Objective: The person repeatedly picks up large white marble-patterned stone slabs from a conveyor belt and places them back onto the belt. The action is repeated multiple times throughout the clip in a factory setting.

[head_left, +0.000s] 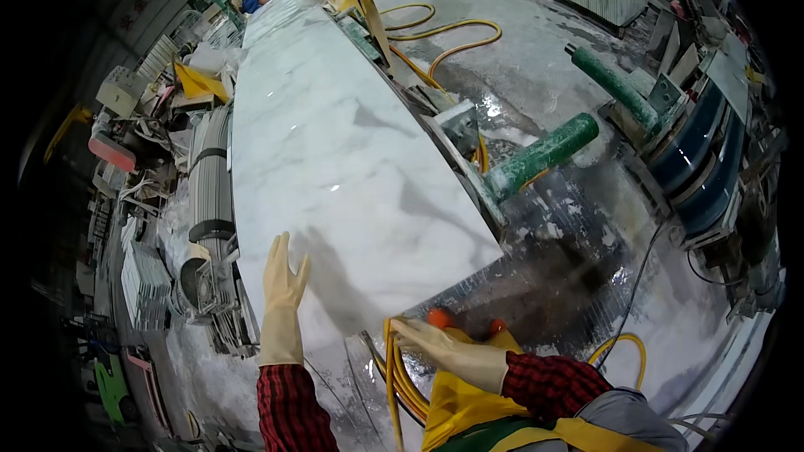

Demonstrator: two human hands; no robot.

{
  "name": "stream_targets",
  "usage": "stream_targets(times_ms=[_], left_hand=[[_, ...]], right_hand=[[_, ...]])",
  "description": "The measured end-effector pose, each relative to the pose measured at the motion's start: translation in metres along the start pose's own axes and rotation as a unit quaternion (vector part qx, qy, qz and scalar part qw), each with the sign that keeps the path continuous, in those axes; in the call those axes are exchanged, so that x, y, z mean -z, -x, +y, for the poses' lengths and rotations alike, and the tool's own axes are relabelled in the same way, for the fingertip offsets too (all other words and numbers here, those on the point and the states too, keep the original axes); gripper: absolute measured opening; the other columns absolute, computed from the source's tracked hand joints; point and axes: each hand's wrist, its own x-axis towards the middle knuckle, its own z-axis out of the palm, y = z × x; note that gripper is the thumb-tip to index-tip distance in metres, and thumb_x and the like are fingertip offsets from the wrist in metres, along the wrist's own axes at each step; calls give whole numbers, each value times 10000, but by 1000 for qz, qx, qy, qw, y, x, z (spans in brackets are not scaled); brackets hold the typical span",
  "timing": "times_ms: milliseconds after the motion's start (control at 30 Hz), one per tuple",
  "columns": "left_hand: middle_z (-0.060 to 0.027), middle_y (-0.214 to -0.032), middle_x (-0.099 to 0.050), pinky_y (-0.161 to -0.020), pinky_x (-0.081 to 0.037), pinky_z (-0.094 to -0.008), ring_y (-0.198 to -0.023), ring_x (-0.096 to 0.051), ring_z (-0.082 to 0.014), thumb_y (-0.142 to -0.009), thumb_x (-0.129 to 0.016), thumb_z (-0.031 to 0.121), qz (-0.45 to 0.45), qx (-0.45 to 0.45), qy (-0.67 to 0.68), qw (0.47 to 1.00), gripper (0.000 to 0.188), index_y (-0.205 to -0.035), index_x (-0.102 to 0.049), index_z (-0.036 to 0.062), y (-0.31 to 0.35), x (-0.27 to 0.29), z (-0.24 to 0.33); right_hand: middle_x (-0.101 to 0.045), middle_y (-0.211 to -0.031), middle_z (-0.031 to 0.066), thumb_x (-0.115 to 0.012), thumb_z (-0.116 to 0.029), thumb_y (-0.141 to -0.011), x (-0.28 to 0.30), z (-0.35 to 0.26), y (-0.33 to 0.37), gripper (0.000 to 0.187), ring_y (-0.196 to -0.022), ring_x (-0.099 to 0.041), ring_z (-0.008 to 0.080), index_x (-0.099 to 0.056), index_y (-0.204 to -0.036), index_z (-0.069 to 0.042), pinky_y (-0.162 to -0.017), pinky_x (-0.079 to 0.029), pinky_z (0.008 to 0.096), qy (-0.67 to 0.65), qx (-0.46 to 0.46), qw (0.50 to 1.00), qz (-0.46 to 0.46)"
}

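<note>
White, grey-veined polished marble slab (335, 151), one in number, is lying flat and running away from the person, its near edge sitting directly under the fingers of the left hand (283, 272).

Hands: two, each wearing one cream rubber glove over a red-and-black checked sleeve (289, 406).
- Left hand: the fingers are spreading open and pointing away from the body, released, gripping nothing; the palm appears to be resting on or just above the slab's near left corner.
- Right hand (431, 341): the fingers are curling around a bundle of yellow hoses (394, 377) just off the slab's near edge, grasping it where the bundle is bending downward.

Items just beyond the right fingertips: two small orange round knobs (439, 317), lying close together on the wet grey floor (536, 59).

Items far beyond the fingers, to the right of the slab: two green cylindrical rollers (544, 153), one nearer and one farther, both angled toward the slab. One further yellow hose loop (444, 29) is lying on the floor past them.

Item below the right wrist: one yellow waterproof apron (469, 406), covering the person's front.

Left of the left fingers, one stack of grey stone strips (211, 176) is standing on edge beside the slab.
</note>
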Motion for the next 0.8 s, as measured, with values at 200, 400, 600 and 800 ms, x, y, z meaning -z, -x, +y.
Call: stream_targets(times_ms=[200,400,600,800], left_hand=[[-267,-1596,-552,-1175,-467,-505,-1452,-532,-452,-991,-766,387,-78,-34,-101,991,712,-1561,-559,15,-37,19,-45],[-290,-1264,-738,-1033,-552,-512,-1186,-702,-443,-950,-762,495,-255,38,-16,966,683,-1375,-687,-35,-89,26,-55],[-224,-813,-771,-626,-558,-469,-658,-728,-360,-950,-753,519,-363,55,-109,924,592,-1065,-794,-61,-121,21,-63],[-282,-978,-780,-805,-605,-477,-864,-767,-358,-921,-788,652,-313,-1,-88,945,766,-1076,-751,-97,-68,68,-55]], right_hand=[[-630,-1505,215,-652,-383,-1122,-62,10,-16,650,-1315,-684,247,-437,-1595,7,-1090,-585,318,23,-113,982,147],[-662,-1423,304,-669,-360,-1116,-129,-55,-21,624,-1180,-772,320,-519,-1391,180,-1001,-662,297,27,-182,946,268],[-672,-1379,319,-661,-258,-1128,-61,30,-60,508,-1167,-774,334,-563,-1342,192,-943,-676,334,-125,-160,934,293],[-721,-1391,197,-817,-284,-1033,-106,-28,-24,536,-1257,-719,258,-656,-1369,102,-988,-589,311,-35,-140,949,282]])
